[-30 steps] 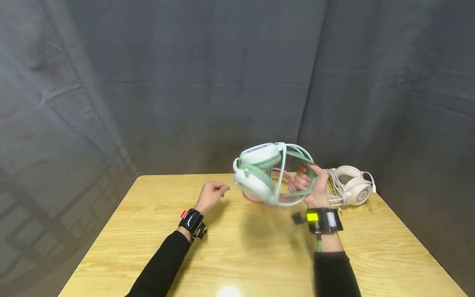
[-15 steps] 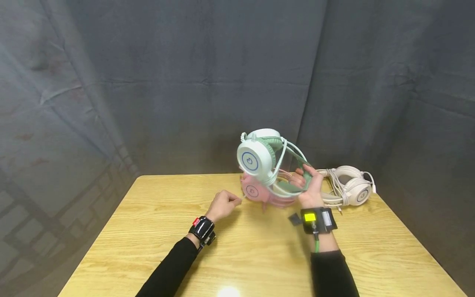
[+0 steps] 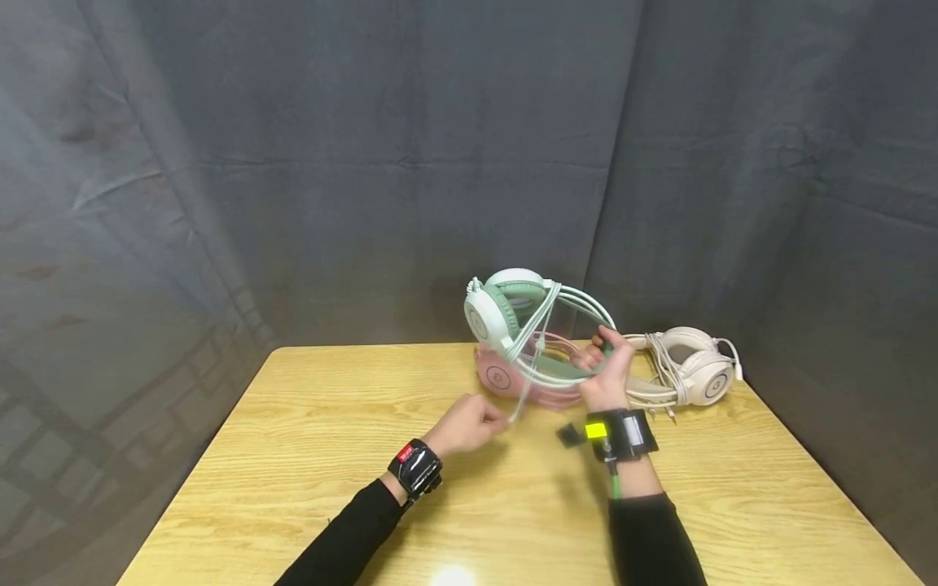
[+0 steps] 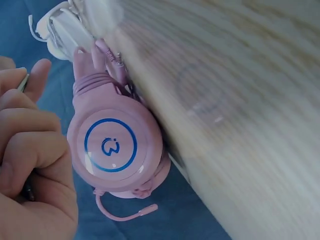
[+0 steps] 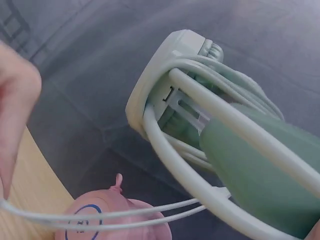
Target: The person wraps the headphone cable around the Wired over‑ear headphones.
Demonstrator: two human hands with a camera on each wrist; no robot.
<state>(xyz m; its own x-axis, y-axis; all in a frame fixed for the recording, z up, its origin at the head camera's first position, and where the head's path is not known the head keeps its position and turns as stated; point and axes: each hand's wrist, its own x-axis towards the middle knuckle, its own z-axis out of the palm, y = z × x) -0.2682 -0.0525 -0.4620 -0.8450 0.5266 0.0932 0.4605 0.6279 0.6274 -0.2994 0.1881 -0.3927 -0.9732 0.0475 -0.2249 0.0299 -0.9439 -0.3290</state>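
My right hand [image 3: 610,370] grips the headband of a mint-green and white pair of headphones [image 3: 489,317], held up above the table with the earcups toward the left. White cable is wound around the frame beside the earcups. From that bundle a length of cable [image 5: 150,209] stretches in two strands to my left hand [image 3: 466,425], which pinches its end between thumb and fingers. In the right wrist view the headband pad [image 5: 265,165] is green and the left hand's fingers [image 5: 15,110] show at the left edge.
Behind the green pair, pink headphones [image 3: 498,378] lie at the table's back edge, their cable wrapped around the band. Cream headphones [image 3: 707,374] with bundled cable lie to the right. The wooden table [image 3: 293,423] is enclosed by grey cloth [image 3: 410,203].
My left hand has moved right and nearer, drawing a length of cable out from the headphones. The green headphones have turned and shifted slightly left with my right hand.
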